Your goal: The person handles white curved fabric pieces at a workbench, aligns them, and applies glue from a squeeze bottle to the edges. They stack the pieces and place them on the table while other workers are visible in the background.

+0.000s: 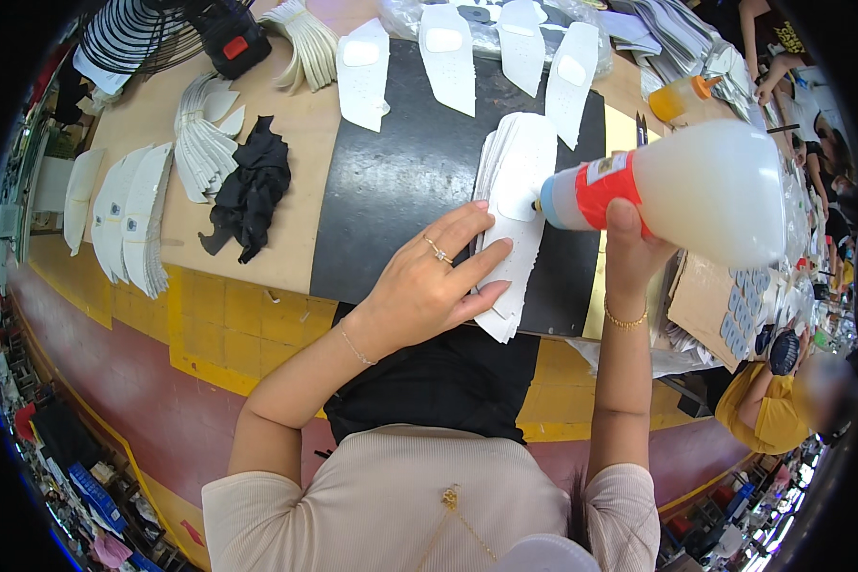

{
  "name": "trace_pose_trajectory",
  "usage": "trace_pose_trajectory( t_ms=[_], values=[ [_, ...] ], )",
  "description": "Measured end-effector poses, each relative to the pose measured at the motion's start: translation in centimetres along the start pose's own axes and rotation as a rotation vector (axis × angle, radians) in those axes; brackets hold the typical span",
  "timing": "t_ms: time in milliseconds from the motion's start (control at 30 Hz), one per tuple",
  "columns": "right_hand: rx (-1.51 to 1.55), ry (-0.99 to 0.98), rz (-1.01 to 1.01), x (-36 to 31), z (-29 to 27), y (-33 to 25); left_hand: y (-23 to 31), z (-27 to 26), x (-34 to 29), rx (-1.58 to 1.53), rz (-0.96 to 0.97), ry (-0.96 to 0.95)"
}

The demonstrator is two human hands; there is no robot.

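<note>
A stack of white perforated cut pieces lies on a black mat, its long side pointing toward me. My left hand rests on the stack's left edge, with fingers spread and their tips touching the top piece. A large translucent squeeze bottle with pale contents and a red band is tilted on its side in my right hand, fingers wrapped round its neck end. The bottle's dark nozzle tip points left, at the smooth oval patch on the top piece. Whether the tip touches it, I cannot tell.
Separate white pieces line the mat's far edge. On the left are a black cloth, bundles of white strips and a black device with a red button. An orange-capped bottle stands far right. A person in yellow sits at right.
</note>
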State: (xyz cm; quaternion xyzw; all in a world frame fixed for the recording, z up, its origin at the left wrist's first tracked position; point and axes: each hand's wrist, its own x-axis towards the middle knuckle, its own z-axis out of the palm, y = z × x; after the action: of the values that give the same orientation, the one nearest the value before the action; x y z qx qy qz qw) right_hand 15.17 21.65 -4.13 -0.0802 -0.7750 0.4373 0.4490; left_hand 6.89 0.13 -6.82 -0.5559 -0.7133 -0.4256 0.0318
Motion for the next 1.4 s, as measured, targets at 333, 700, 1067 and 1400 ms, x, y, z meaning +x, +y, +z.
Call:
trace_pose_trajectory(
  t_ms=[333, 700, 1067, 1400],
  values=[
    [0.144, 0.056, 0.011, 2.5, 2.0, 0.3, 0.0, 0.0, -0.1, -0.013, -0.003, 0.008],
    [-0.035, -0.128, -0.064, 4.9, 3.2, -0.9, -0.1, 0.0, -0.2, -0.009, 0.002, 0.011],
    [0.081, -0.132, 0.038, 4.7, 4.2, -1.2, -0.1, 0.0, -0.1, -0.009, 0.013, 0.012],
    [-0.116, -0.237, -0.194, 5.1, 4.3, -2.5, -0.1, 0.1, -0.2, -0.005, 0.003, 0.017]
  ],
)
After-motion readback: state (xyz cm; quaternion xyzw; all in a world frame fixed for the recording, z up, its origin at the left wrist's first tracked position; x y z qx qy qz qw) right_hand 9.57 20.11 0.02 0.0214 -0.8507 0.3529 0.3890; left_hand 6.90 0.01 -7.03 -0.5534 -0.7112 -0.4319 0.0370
